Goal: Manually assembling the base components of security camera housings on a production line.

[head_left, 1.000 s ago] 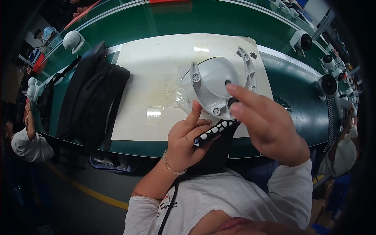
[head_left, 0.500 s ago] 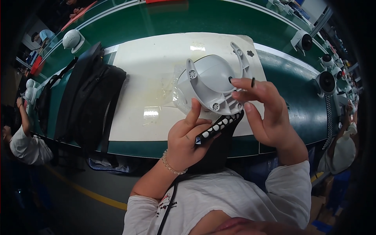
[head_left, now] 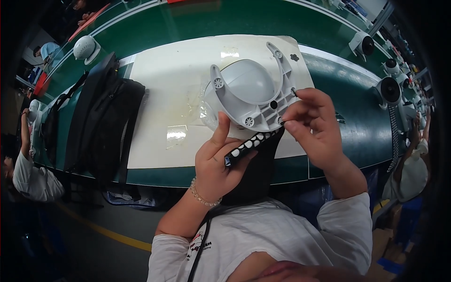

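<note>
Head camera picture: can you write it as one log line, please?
left hand: holds grey domed housing from below | right hand: pinches small screw at housing base | below: white mat

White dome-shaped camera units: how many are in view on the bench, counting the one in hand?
At least 5. One dome unit held by the left hand and touched by the right hand; one far left; three at right. More may be hidden beyond the rim.

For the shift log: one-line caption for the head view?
Left hand steadies a white domed housing while right hand holds a small screw at its bracket.
</note>
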